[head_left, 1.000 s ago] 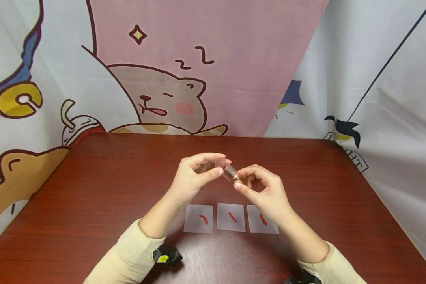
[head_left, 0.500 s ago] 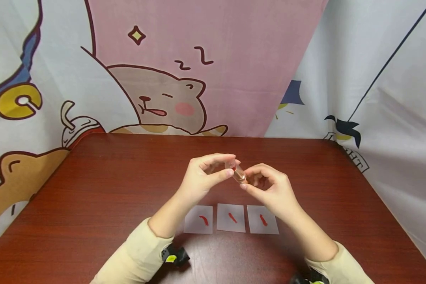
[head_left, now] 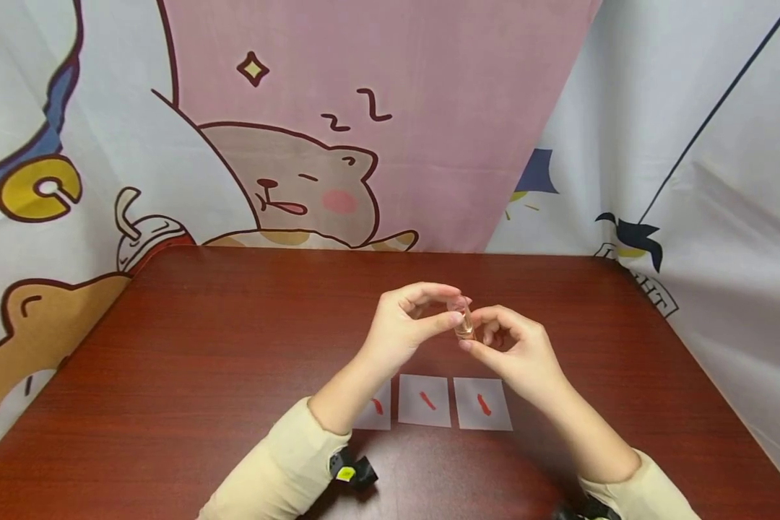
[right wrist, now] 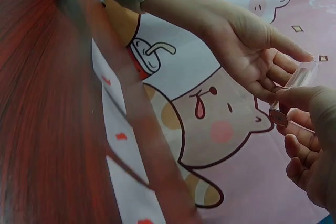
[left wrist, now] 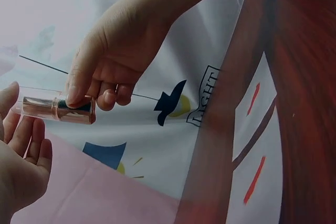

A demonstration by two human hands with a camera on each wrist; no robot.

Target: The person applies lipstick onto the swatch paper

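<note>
i hold a small lipstick tube [head_left: 461, 319] up between my two hands, above the table [head_left: 201, 347] and just beyond the row of cards. my left hand [head_left: 406, 325] has its thumb and fingertips curled around the clear cap end, pinching it. my right hand [head_left: 520, 354] pinches the rose-gold base end between thumb and forefinger, its other fingers curled underneath. in my left wrist view the tube [left wrist: 55, 109] lies nearly level, clear cap toward my left palm [left wrist: 21, 161] and the metal base under the thumb of my right hand [left wrist: 113, 51]. in the right wrist view the tube [right wrist: 294, 90] slants from my left fingers [right wrist: 289, 64] down to my right hand [right wrist: 310, 140].

below my hands, nearer to me, three white cards lie side by side on the table, each with a red smear: the left card [head_left: 378, 412] (half hidden by my left forearm), the middle card [head_left: 424, 399], and the right card [head_left: 482, 404] just under my right wrist. a cartoon curtain [head_left: 299, 144] hangs beyond my hands.
</note>
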